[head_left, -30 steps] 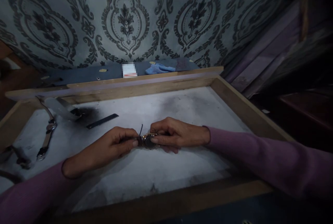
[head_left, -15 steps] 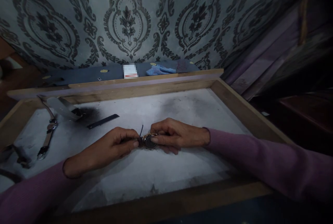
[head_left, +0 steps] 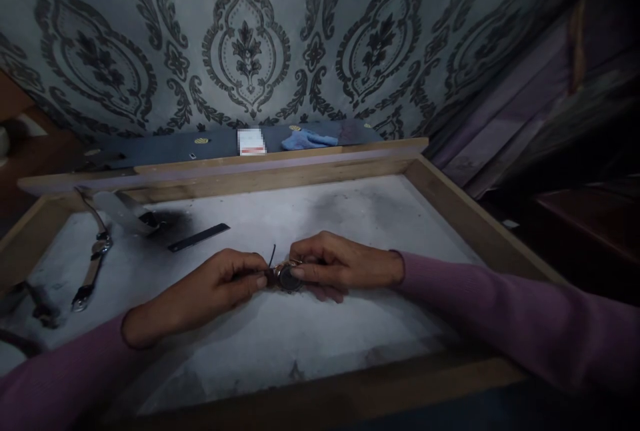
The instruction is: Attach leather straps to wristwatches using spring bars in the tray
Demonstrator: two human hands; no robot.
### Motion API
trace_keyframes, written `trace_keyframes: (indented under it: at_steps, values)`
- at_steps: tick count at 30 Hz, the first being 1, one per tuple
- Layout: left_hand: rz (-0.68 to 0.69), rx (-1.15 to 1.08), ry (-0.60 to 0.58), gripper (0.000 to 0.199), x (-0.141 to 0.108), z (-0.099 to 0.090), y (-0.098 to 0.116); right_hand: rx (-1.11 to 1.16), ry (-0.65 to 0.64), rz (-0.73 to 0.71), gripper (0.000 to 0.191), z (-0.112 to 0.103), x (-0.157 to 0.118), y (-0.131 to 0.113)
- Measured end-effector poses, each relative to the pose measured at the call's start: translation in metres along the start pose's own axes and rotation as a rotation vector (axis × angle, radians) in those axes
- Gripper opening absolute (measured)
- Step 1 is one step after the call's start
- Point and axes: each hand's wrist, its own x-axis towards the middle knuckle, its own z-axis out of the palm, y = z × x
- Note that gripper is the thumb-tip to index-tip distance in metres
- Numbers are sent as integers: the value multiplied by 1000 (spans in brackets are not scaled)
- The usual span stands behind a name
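Observation:
Between my two hands, a wristwatch [head_left: 289, 278] with a round dark face is held over the white bottom of the wooden tray. My left hand [head_left: 235, 277] pinches the dark strap at its left side, thumb on top. On the right side of the case, my right hand [head_left: 335, 264] grips with thumb and fingers, covering part of it. A thin dark stick-like piece [head_left: 273, 255] points up beside the left fingertips; what holds it is hidden. Beyond my left hand lies a flat dark strip [head_left: 199, 237].
A second watch [head_left: 95, 261] with a light strap lies at the tray's left, near a pale curved band [head_left: 123, 213] and dark straps [head_left: 43, 307]. Raised wooden walls [head_left: 450, 204] border the tray. Behind it are a blue cloth [head_left: 310, 140] and a small white box [head_left: 251, 141].
The view has tilted slightly, so everything sits a little lower. Both hands keep the same hold on the watch.

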Motion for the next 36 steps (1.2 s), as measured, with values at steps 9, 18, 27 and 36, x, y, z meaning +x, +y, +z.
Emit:
trace_keyframes:
  at_steps: [9, 18, 27, 36]
  values:
    - [54, 92, 39, 27, 1, 0, 1, -16, 21, -7, 36, 1, 0, 2]
    - [54, 101, 65, 28, 0, 1, -3, -24, 63, -3, 36, 8, 0, 0]
    - [92, 180, 68, 30, 1, -1, -3, -14, 160, -2, 38, 22, -2, -2]
    - [86, 220, 54, 30, 2, -3, -1, 0, 176, 13, 35, 25, -1, 0]
